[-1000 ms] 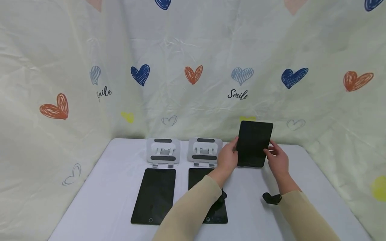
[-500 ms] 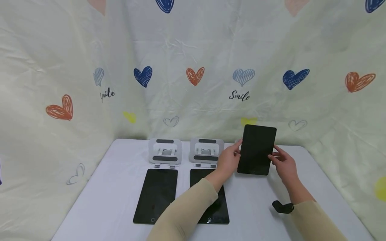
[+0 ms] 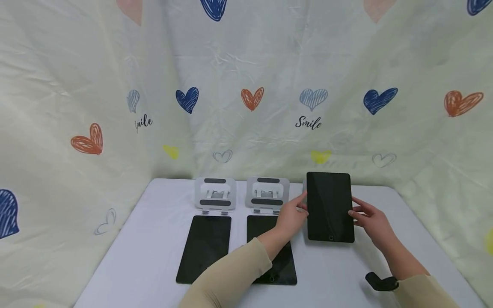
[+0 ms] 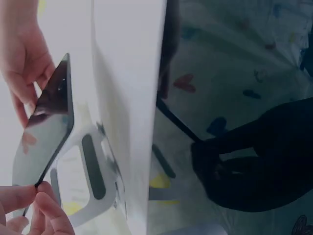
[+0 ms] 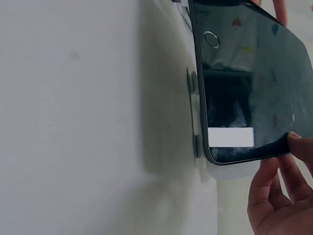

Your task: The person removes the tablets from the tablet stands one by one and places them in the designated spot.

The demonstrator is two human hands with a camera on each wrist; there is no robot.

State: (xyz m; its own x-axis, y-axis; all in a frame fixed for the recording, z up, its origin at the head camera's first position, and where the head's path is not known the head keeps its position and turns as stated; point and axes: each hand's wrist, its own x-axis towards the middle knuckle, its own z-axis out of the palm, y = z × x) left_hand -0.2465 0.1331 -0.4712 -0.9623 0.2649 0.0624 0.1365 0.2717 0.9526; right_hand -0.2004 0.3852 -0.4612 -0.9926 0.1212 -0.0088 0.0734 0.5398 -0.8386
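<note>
A black tablet [image 3: 330,207] with a round home button is held between both hands above the table, tilted, its screen toward the head camera. My left hand [image 3: 291,219] pinches its left edge; in the left wrist view the thumb and fingers [image 4: 53,215] grip that edge. On the opposite side my right hand [image 3: 371,220] pinches the right edge, thumb on the front and fingers behind, as the right wrist view shows at the tablet's [image 5: 249,93] border. Behind the tablet stands a grey-white tablet stand [image 4: 93,171], mostly hidden from the head view.
Two more stands, one at left [image 3: 215,194] and one in the middle [image 3: 267,193], are lined up at the table's back. Before them lie two black tablets, the left one [image 3: 204,248] and the middle one [image 3: 283,265], partly under the left forearm. A heart-printed curtain [image 3: 246,55] hangs behind.
The held tablet has come down and toward the person, away from the stand behind it. Both hands have moved with it, and its home button now shows.
</note>
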